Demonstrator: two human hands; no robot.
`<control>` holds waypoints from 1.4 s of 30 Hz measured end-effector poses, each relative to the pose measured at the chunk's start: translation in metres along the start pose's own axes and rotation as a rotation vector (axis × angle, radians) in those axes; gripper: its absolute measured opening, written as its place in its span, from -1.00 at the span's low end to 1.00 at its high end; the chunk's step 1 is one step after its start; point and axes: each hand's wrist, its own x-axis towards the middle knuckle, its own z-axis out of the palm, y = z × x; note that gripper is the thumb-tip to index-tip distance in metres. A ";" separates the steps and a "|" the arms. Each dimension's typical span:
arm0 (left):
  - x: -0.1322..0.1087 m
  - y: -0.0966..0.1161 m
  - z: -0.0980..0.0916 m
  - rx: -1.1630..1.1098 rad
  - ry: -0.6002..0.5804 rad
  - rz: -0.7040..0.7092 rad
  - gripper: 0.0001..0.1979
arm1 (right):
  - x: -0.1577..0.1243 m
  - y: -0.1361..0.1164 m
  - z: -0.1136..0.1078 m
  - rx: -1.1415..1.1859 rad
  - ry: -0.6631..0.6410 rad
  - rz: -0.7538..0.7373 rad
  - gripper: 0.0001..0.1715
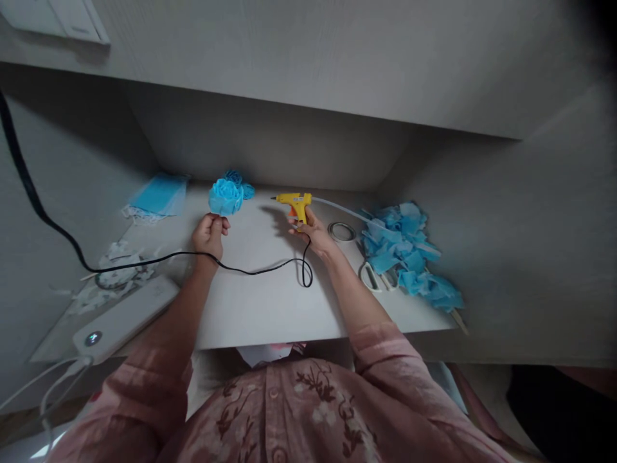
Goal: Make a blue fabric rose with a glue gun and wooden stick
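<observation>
My left hand [209, 234] is closed round the base of a light blue fabric flower [225, 196], held upright over the white desk [260, 296]. My right hand [313, 233] grips the handle of a yellow glue gun [295, 202], its nozzle pointing left toward the flower with a gap between them. A clear glue stick juts out of the gun's back to the right. The gun's black cord [241, 267] loops across the desk and runs off to the upper left.
A pile of blue fabric pieces [407, 254] lies at the right, with white-handled scissors [373, 276] and a tape ring [341, 231] beside it. Darker blue flowers [241, 182] sit behind the held one. Blue sheets [157, 196], white scraps [113, 273] and a white power strip [123, 318] are at the left.
</observation>
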 end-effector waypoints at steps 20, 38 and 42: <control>-0.007 0.009 0.000 0.012 -0.130 -0.076 -0.69 | 0.083 -0.009 -0.022 -0.784 0.216 0.103 -0.65; -0.021 0.014 0.009 0.086 -0.575 -0.134 -0.56 | -0.030 -0.005 0.067 -0.754 -0.359 -0.552 0.64; -0.025 0.019 0.014 0.073 -0.632 -0.148 -0.66 | -0.035 -0.006 0.070 -0.756 -0.384 -0.539 0.46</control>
